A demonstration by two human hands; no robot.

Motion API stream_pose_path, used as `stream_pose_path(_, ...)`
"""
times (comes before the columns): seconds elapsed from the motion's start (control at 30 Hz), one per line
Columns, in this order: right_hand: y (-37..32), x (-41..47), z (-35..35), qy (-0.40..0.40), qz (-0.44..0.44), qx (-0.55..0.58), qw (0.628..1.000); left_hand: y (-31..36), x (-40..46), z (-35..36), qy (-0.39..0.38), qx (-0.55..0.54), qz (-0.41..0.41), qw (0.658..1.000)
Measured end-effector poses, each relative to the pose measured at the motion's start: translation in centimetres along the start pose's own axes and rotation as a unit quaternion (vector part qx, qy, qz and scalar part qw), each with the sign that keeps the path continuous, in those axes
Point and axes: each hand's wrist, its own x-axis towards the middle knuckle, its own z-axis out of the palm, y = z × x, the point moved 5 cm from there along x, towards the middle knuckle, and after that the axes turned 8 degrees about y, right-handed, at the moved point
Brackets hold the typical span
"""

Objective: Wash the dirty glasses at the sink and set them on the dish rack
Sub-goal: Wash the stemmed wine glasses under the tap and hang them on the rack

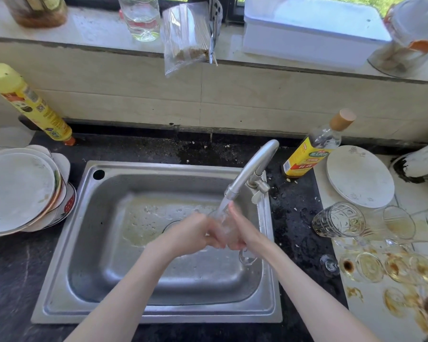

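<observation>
My dark speckled counter has the steel sink set into it. To my left on it sits a stack of plates, with a yellow spray can leaning behind. To my right stand a yellow-labelled bottle, a white plate, a patterned glass on its side, and a cluster of stained glasses
</observation>
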Motion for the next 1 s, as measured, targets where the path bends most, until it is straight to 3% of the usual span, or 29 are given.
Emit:
stream_pose_path(0.1,0.4,0.1,0.4,0.017,-0.054,0.036,0.998,-0.3,0.1,-1.1,0.134,-0.054,-0.052,0.988)
stream_pose_path(0.17,0.3,0.1,0.5,0.029,-0.082,0.047,0.995,-0.1,-0.1,-1.2,0.178,-0.09,-0.057,0.978)
stream_pose_path(0.3,-0.1,0.3,0.1,0.028,-0.041,0.049,0.998,1.2,-0.2,-0.3,0.009,-0.083,0.021,0.996)
stream_pose_path(0.33,-0.1,0.4,0.2,0.02,-0.027,0.038,0.999,1.0,-0.1,-0.5,0.002,-0.072,0.022,0.997)
stream_pose_path(0.53,0.0,0.3,0.9,0.02,-0.101,0.008,0.995,-0.2,0.2,-2.0,0.194,-0.08,-0.044,0.977)
stream_pose_path(0.67,1.3,1.0,0.7,0.028,-0.037,-0.003,0.999,0.5,-0.4,-0.6,0.008,-0.072,0.022,0.997)
stream_pose_path(0.73,1.1,0.4,0.7,0.005,-0.006,-0.021,1.0,0.2,-0.3,-0.5,-0.013,-0.05,0.006,0.999)
stream_pose_path(0.8,0.8,0.1,0.5,-0.002,-0.025,-0.014,1.0,0.0,0.0,-0.8,0.038,-0.055,-0.021,0.998)
stream_pose_path(0.9,0.0,-0.4,0.8,0.015,-0.078,0.022,0.997,-0.6,0.1,-1.2,0.176,-0.078,-0.064,0.979)
stream_pose_path(0.97,-0.1,-0.4,1.0,0.02,-0.085,0.049,0.995,-0.4,0.0,-1.0,0.201,-0.121,-0.051,0.971)
stream_pose_path(1.0,0.2,-0.3,1.0,0.023,-0.074,0.061,0.995,-0.2,0.0,-1.0,0.179,-0.125,-0.031,0.975)
